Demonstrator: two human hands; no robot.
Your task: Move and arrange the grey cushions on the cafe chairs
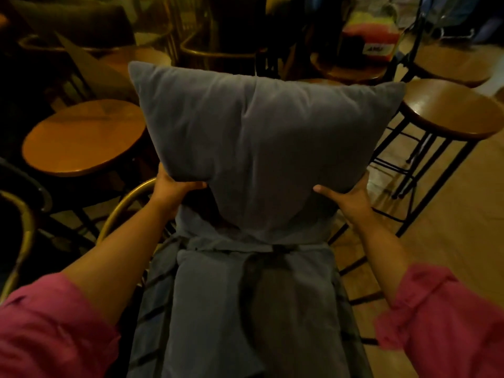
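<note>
A large square grey cushion (261, 135) fills the middle of the view, held up in the air in front of me. My left hand (174, 186) grips its lower left corner and my right hand (346, 195) grips its lower right corner, thumbs on the near face. Below the cushion my grey apron (245, 296) covers my front, tied at the waist. A curved brass-coloured chair back (120, 211) shows just under my left forearm; its seat is hidden by the cushion and my body.
Round wooden stools stand on both sides: one (84, 140) at the left, one (450, 110) at the right on thin black legs. More chairs and stools crowd the dark back. A bright red-and-yellow bag (373, 34) sits at the back right. Wooden floor (450, 214) shows at right.
</note>
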